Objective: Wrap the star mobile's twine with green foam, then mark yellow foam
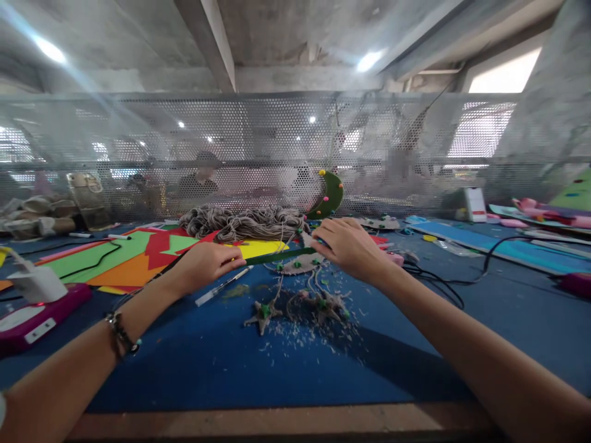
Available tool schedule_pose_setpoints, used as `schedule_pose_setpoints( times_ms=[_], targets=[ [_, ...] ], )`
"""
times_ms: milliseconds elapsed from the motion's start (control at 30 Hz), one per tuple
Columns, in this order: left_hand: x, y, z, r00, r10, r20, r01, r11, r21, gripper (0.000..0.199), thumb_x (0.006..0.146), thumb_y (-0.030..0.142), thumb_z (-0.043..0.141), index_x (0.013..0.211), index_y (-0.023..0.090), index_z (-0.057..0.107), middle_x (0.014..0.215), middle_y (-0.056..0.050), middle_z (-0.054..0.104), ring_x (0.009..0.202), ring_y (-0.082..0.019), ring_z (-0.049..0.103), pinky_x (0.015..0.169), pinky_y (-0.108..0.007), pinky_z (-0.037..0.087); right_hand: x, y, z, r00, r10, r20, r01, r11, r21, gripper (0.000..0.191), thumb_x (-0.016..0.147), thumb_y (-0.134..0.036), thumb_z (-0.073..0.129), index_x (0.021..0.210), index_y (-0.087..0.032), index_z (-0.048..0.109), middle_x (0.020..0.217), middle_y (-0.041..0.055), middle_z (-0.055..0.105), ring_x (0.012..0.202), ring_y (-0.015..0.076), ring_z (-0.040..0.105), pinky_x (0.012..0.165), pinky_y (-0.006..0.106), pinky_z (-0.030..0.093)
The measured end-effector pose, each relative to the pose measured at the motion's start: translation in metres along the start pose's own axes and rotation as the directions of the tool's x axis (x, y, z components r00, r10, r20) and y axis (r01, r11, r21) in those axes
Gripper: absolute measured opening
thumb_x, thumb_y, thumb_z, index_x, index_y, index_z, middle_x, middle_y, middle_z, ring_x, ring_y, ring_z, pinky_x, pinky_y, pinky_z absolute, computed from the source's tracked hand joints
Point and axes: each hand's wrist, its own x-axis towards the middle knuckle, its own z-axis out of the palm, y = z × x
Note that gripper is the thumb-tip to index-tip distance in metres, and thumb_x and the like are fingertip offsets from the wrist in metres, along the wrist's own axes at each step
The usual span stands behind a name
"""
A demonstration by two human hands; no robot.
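Observation:
A dark green strip [281, 255] is stretched between my two hands above the table. My left hand [207, 266] pinches its left end between thumb and fingers. At its right end, my right hand [344, 246] is closed on it, fingertips partly hidden. Just beneath the strip lies a grey felt piece [300, 264] with green bits on it. Nearer to me are a grey star [264, 312] with a green centre and another grey shape [323, 306] with green bits, joined by cords. Pale fibre scraps surround them. A pen [224, 286] lies beside my left hand.
A heap of grey yarn [244, 223] and a green crescent with coloured balls [331, 195] stand behind. Coloured sheets [124, 261] lie left, near a white charger [39, 284] on a purple power strip [46, 320]. Black cables and a blue board [489, 246] are right.

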Motion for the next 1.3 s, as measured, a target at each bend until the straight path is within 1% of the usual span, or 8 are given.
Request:
schedule_pose_setpoints(
  times_ms=[100, 200, 333, 633, 867, 1000, 1133, 1300],
  targets=[
    [0.002, 0.017, 0.005, 0.996, 0.075, -0.044, -0.074, 0.997, 0.022, 0.036, 0.087, 0.035, 0.03, 0.073, 0.015, 0.057, 0.064, -0.003, 0.06, 0.058, -0.014, 0.054, 0.051, -0.022, 0.03, 0.0, -0.027, -0.004, 0.992, -0.083, -0.092, 0.095, 0.987, 0.133, 0.031, 0.084, -0.037, 0.036, 0.099, -0.016, 0.052, 0.092, 0.0074, 0.057, 0.085, 0.0186, 0.048, 0.08, 0.034, 0.03],
    [0.002, 0.032, 0.009, 0.977, 0.191, -0.095, -0.188, 0.981, 0.041, 0.037, 0.088, 0.034, 0.028, 0.071, 0.016, 0.056, 0.062, -0.002, 0.06, 0.056, -0.014, 0.055, 0.05, -0.022, 0.031, 0.0, -0.054, -0.006, 0.967, -0.241, -0.08, 0.253, 0.938, 0.238, 0.027, 0.084, -0.036, 0.037, 0.092, -0.017, 0.054, 0.087, 0.0045, 0.058, 0.082, 0.016, 0.049, 0.081, 0.032, 0.029],
    [0.001, 0.041, 0.01, 0.962, 0.233, -0.141, -0.234, 0.972, 0.01, 0.03, 0.087, 0.029, 0.029, 0.084, 0.018, 0.056, 0.064, 0.0, 0.062, 0.055, -0.013, 0.056, 0.049, -0.022, 0.032, 0.0, -0.069, -0.009, 0.967, -0.251, 0.043, 0.226, 0.925, 0.305, 0.025, 0.086, -0.028, 0.035, 0.073, -0.017, 0.054, 0.067, 0.0005, 0.057, 0.06, 0.011, 0.047, 0.059, 0.024, 0.031],
    [0.003, 0.032, 0.008, 0.948, 0.244, -0.203, -0.195, 0.953, 0.233, 0.024, 0.078, 0.02, 0.035, 0.07, 0.019, 0.057, 0.048, 0.002, 0.053, 0.043, -0.012, 0.046, 0.046, -0.022, 0.028, -0.002, -0.052, -0.01, 0.986, -0.148, 0.073, 0.098, 0.881, 0.463, 0.024, 0.086, -0.027, 0.035, 0.068, -0.016, 0.048, 0.063, -0.0005, 0.051, 0.056, 0.0084, 0.041, 0.053, 0.022, 0.026],
    [-0.002, 0.004, -0.005, 0.994, 0.047, -0.102, -0.023, 0.975, 0.221, 0.024, 0.078, 0.022, 0.034, 0.064, 0.018, 0.053, 0.047, 0.002, 0.047, 0.044, -0.012, 0.042, 0.046, -0.022, 0.023, 0.0, -0.016, -0.013, 0.998, 0.024, 0.063, -0.056, 0.824, 0.564, 0.023, 0.084, -0.028, 0.035, 0.067, -0.016, 0.046, 0.059, -0.0014, 0.047, 0.053, 0.0078, 0.039, 0.053, 0.022, 0.027],
    [-0.005, -0.011, -0.005, 0.978, -0.187, -0.089, 0.188, 0.982, -0.006, 0.02, 0.077, 0.023, 0.037, 0.064, 0.017, 0.05, 0.051, 0.002, 0.048, 0.044, -0.011, 0.041, 0.046, -0.022, 0.023, -0.001, 0.004, -0.014, 0.978, 0.201, 0.055, -0.189, 0.743, 0.642, 0.023, 0.082, -0.029, 0.037, 0.063, -0.017, 0.042, 0.055, -0.0032, 0.039, 0.05, 0.0075, 0.036, 0.049, 0.022, 0.028],
    [-0.003, -0.005, 0.002, 0.976, -0.216, 0.019, 0.208, 0.908, -0.365, 0.023, 0.079, 0.034, 0.039, 0.084, 0.016, 0.052, 0.055, 0.004, 0.045, 0.046, -0.009, 0.041, 0.046, -0.02, 0.028, -0.002, -0.002, -0.014, 0.969, 0.215, 0.124, -0.221, 0.518, 0.827, 0.027, 0.083, -0.034, 0.035, 0.063, -0.018, 0.038, 0.052, -0.0052, 0.032, 0.045, 0.0059, 0.03, 0.044, 0.021, 0.024],
    [0.001, 0.023, 0.005, 0.986, -0.052, 0.156, 0.163, 0.448, -0.879, 0.046, 0.074, 0.035, 0.049, 0.115, 0.019, 0.037, 0.078, 0.0, 0.048, 0.051, -0.007, 0.043, 0.047, -0.019, 0.037, -0.003, -0.038, -0.018, 0.974, 0.031, 0.226, -0.228, 0.147, 0.962, 0.025, 0.085, -0.034, 0.034, 0.067, -0.017, 0.04, 0.049, -0.0068, 0.034, 0.042, 0.0042, 0.029, 0.042, 0.019, 0.024]
  ],
)
